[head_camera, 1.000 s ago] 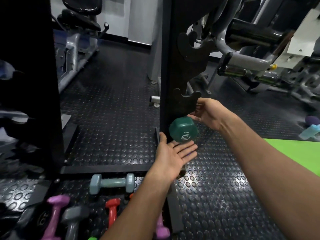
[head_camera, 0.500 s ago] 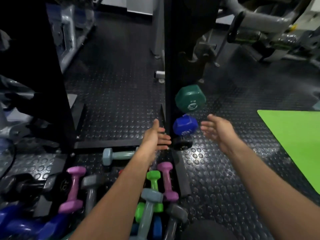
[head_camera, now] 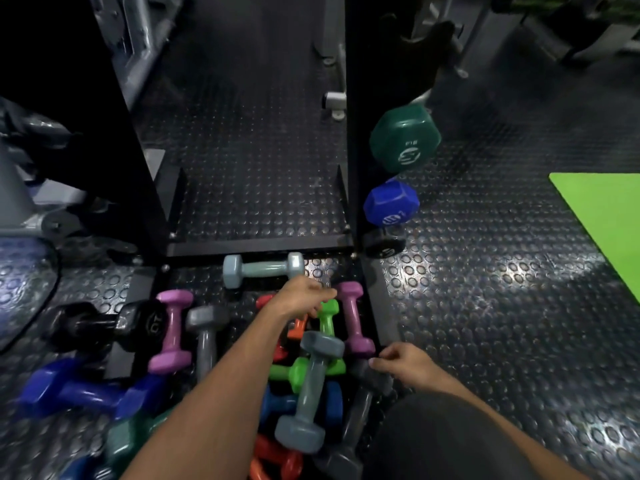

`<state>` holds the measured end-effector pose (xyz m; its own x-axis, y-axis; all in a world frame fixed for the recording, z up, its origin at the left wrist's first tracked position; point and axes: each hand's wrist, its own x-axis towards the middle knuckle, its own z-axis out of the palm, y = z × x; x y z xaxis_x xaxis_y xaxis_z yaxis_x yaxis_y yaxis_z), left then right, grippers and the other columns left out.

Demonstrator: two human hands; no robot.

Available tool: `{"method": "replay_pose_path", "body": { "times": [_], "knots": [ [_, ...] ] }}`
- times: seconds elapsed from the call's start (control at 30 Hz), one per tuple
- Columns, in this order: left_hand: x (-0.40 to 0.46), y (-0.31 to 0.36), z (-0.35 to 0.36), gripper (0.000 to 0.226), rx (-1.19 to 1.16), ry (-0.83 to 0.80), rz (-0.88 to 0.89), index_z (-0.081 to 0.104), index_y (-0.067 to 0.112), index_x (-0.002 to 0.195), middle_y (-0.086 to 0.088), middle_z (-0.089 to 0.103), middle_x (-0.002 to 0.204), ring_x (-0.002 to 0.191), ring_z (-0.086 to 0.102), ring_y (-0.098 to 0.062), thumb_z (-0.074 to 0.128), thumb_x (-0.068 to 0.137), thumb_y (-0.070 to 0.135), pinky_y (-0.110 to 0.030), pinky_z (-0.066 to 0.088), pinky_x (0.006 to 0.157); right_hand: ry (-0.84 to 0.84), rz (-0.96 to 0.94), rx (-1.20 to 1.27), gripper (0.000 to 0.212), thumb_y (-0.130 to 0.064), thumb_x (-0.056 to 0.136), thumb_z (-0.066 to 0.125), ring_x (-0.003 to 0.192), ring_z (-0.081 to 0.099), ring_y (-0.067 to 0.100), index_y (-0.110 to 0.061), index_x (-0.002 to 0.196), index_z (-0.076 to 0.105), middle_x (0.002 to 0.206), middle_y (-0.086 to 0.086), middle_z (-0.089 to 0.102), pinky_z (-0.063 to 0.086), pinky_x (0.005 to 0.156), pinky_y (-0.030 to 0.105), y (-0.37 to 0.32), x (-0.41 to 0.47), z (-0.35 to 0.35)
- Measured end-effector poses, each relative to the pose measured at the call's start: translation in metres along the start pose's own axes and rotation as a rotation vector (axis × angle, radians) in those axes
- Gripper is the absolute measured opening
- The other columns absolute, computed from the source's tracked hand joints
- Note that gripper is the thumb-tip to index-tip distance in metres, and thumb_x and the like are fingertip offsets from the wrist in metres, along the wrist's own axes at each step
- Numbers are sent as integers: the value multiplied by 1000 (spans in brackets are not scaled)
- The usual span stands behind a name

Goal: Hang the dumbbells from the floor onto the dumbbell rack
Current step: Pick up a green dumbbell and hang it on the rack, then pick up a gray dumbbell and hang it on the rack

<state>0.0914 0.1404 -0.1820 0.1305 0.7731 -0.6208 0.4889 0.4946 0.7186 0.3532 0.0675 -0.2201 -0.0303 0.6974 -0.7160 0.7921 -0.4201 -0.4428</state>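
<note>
The black dumbbell rack's upright [head_camera: 353, 140] stands at centre. On its right side hang a dark green dumbbell [head_camera: 403, 138], a blue one [head_camera: 391, 202] below it and a black one [head_camera: 384, 243] lowest. Several coloured dumbbells lie on the floor in front of the rack. My left hand [head_camera: 300, 300] reaches over the pile, fingers curled down at the head of a bright green dumbbell [head_camera: 327, 315]; its grip is hidden. My right hand [head_camera: 403, 362] is low at the pile's right edge, fingertips at a dark grey dumbbell [head_camera: 363, 407], holding nothing.
A pale teal dumbbell [head_camera: 263, 270] lies across the rack's base bar. Purple [head_camera: 171, 329], grey [head_camera: 207, 337], black [head_camera: 104, 323] and blue [head_camera: 86, 393] dumbbells lie to the left. A green mat [head_camera: 609, 216] lies at right on studded rubber flooring. Gym machines stand behind.
Both hands have dropped from beside the hung dumbbells down to the floor pile. My view has tilted downward. The green dumbbell stays on the rack.
</note>
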Motion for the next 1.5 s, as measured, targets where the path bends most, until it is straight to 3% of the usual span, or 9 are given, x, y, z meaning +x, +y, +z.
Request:
{"method": "replay_pose_path", "body": {
  "times": [0.1,0.17,0.3,0.4,0.5,0.83,1.1,1.37,1.5],
  "knots": [
    [-2,7,9,29,9,-28,35,73,9,106,-9,76,97,81,69,-17,68,97,36,-30,52,69,16,76,100,60,-61,74,81,103,67,15,-21,115,64,111,-3,70,48,81,25,19,3,17],
    [-2,12,15,28,27,-51,60,73,11,103,-9,77,98,82,70,-16,69,96,37,-30,52,70,-8,100,234,76,-65,67,82,102,69,16,-19,124,62,114,-2,70,48,79,27,27,3,25],
    [0,17,30,25,118,-65,120,75,12,99,-5,77,89,73,70,-14,69,96,37,-28,52,63,-44,36,262,73,-63,65,86,95,69,7,-28,125,63,108,-9,73,52,81,26,35,-2,37],
    [0,20,38,25,108,-62,137,74,10,99,-6,76,86,70,68,-13,67,97,34,-26,48,59,2,-65,94,86,-76,53,82,103,68,9,-30,123,65,111,-9,72,54,97,33,32,-1,42],
    [1,20,43,24,83,-56,131,72,13,101,-4,75,86,71,69,-14,67,98,36,-28,48,62,42,-200,-86,81,-68,61,84,108,61,13,-29,129,64,116,-3,62,50,100,33,23,2,43],
    [9,7,44,27,7,-72,72,67,17,112,-5,77,96,82,73,-18,66,98,40,-32,53,70,78,-360,-166,61,-63,66,77,86,70,8,-24,112,68,99,-6,74,57,79,34,25,10,35],
    [5,3,43,29,-45,-86,44,68,15,114,-6,77,101,93,75,-23,65,99,39,-39,56,87,102,-303,-204,44,-53,68,83,76,67,15,-22,88,61,86,-1,70,45,62,27,31,2,28],
    [5,7,55,23,-32,-88,41,69,18,106,-6,78,97,93,76,-25,66,97,39,-37,53,81,122,-323,-238,42,-50,69,84,60,56,-2,-29,79,49,70,-9,62,33,49,16,29,-16,24],
    [3,10,60,29,-46,-124,40,69,17,109,-6,79,96,96,76,-26,66,97,43,-37,53,78,159,-357,-240,43,-54,66,81,61,61,3,-27,82,52,70,-7,64,42,51,21,30,-21,22]
  ]
}}
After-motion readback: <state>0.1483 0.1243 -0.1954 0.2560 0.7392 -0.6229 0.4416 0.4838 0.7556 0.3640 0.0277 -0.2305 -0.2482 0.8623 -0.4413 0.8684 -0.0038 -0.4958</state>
